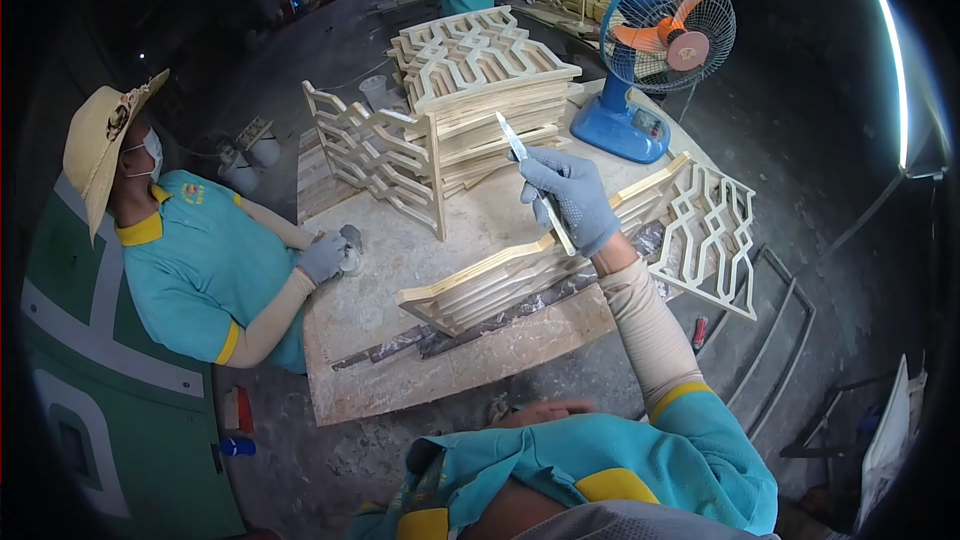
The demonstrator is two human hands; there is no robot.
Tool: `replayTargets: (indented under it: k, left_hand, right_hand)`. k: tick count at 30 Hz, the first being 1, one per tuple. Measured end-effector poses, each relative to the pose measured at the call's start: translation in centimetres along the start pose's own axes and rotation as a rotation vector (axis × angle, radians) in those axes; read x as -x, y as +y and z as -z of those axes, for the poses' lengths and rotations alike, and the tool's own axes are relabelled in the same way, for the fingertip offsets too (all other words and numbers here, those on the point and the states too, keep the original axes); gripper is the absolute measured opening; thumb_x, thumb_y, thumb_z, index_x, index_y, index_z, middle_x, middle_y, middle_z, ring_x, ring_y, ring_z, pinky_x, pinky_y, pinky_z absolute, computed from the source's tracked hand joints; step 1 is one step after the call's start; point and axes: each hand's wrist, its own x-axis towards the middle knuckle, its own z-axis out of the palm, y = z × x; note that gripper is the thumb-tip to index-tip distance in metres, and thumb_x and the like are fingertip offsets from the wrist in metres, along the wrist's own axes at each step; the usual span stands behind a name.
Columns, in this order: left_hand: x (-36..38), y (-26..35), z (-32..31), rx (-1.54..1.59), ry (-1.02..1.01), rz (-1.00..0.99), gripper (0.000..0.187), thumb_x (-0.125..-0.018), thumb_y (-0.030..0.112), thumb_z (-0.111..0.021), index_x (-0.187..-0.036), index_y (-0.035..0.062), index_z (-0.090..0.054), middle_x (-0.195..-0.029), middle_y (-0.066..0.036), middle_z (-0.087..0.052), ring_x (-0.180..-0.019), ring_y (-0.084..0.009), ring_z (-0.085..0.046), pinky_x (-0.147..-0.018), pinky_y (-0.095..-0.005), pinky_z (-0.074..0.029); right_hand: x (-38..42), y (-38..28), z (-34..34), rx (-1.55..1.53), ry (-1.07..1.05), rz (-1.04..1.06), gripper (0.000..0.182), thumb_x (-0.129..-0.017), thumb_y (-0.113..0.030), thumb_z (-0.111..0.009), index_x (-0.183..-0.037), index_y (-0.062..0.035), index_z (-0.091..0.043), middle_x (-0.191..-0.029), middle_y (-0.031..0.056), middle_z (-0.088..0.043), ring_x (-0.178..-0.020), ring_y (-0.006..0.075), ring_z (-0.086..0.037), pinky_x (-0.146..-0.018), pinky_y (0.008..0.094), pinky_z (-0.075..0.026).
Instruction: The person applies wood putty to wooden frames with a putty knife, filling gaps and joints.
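Observation:
My right hand (570, 198), in a grey dotted glove, is closed around a slim knife-like tool (513, 140). Its pale blade points up and to the left, and its handle end shows below the fist. Under the hand, a wavy-edged wooden lattice stack (490, 285) stands on edge along the near side of the table (370, 380). Low in the view, a blurred skin-coloured shape (555, 410) beyond my teal shirt may be my left hand; its fingers cannot be made out.
A tall lattice pile (480, 60), an upright lattice panel (380, 155) and a blue fan (625, 125) stand on the table. Another lattice panel (705, 235) leans at right. A co-worker (200, 260) at left has gloved hands on the table. Other people are behind.

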Motion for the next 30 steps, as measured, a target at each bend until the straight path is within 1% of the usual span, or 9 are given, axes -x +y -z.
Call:
replayTargets:
  k: [1,8,16,22,23,30]
  left_hand:
    - [0.1,0.0,0.1,-0.005,0.001,0.002,0.041,-0.098,0.019,-0.064,-0.136,0.0067,-0.052,-0.13,-0.015,-0.059,-0.123,-0.0225,-0.056,-0.11,-0.0379,-0.041]
    - [0.0,-0.6,0.5,-0.034,0.007,0.022,0.041,-0.098,0.019,-0.064,-0.135,0.0065,-0.053,-0.129,-0.015,-0.059,-0.122,-0.0224,-0.056,-0.109,-0.0378,-0.041]
    - [0.2,-1.4,1.4,-0.055,0.019,0.03,0.041,-0.098,0.018,-0.064,-0.135,0.0062,-0.053,-0.128,-0.015,-0.06,-0.121,-0.0223,-0.057,-0.109,-0.0376,-0.042]
    - [0.7,-1.6,2.9,-0.065,0.051,-0.001,0.04,-0.097,0.018,-0.064,-0.134,0.0061,-0.054,-0.128,-0.015,-0.06,-0.121,-0.0222,-0.057,-0.108,-0.0375,-0.042]
    - [0.9,-1.6,3.2,-0.064,0.059,-0.01,0.04,-0.097,0.018,-0.064,-0.134,0.006,-0.054,-0.128,-0.015,-0.06,-0.121,-0.0221,-0.057,-0.108,-0.0375,-0.042]
    - [3.4,-1.2,6.1,-0.07,0.106,-0.05,0.04,-0.097,0.018,-0.064,-0.134,0.0058,-0.054,-0.127,-0.015,-0.061,-0.12,-0.022,-0.058,-0.108,-0.0374,-0.042]
  right_hand:
    - [0.0,0.0,-0.1,0.023,0.012,0.001,0.036,-0.095,-0.021,-0.069,-0.121,0.0041,-0.065,-0.07,0.0061,-0.065,-0.045,0.0083,-0.056,-0.039,0.0198,-0.041]
    - [0.1,0.1,0.0,-0.003,-0.017,-0.001,0.036,-0.095,-0.02,-0.069,-0.121,0.0044,-0.066,-0.07,0.0059,-0.066,-0.045,0.0075,-0.056,-0.039,0.0197,-0.042]
    - [0.5,-0.2,-0.3,0.064,0.0,0.008,0.034,-0.095,-0.019,-0.069,-0.119,0.0044,-0.066,-0.069,0.005,-0.065,-0.046,0.0079,-0.056,-0.04,0.0198,-0.042]
    - [0.4,-0.2,-0.4,0.07,-0.011,0.005,0.033,-0.095,-0.02,-0.068,-0.118,0.0039,-0.067,-0.069,0.0045,-0.064,-0.047,0.0081,-0.056,-0.041,0.0196,-0.042]
    - [0.0,0.3,-0.2,0.063,0.002,0.017,0.037,-0.093,-0.021,-0.071,-0.121,0.0032,-0.067,-0.068,0.0044,-0.065,-0.046,0.0068,-0.056,-0.041,0.019,-0.041]
    - [-0.3,0.3,-0.6,0.123,0.028,0.034,0.035,-0.094,-0.02,-0.07,-0.119,0.0033,-0.067,-0.069,0.0039,-0.064,-0.045,0.0079,-0.055,-0.04,0.0201,-0.04]
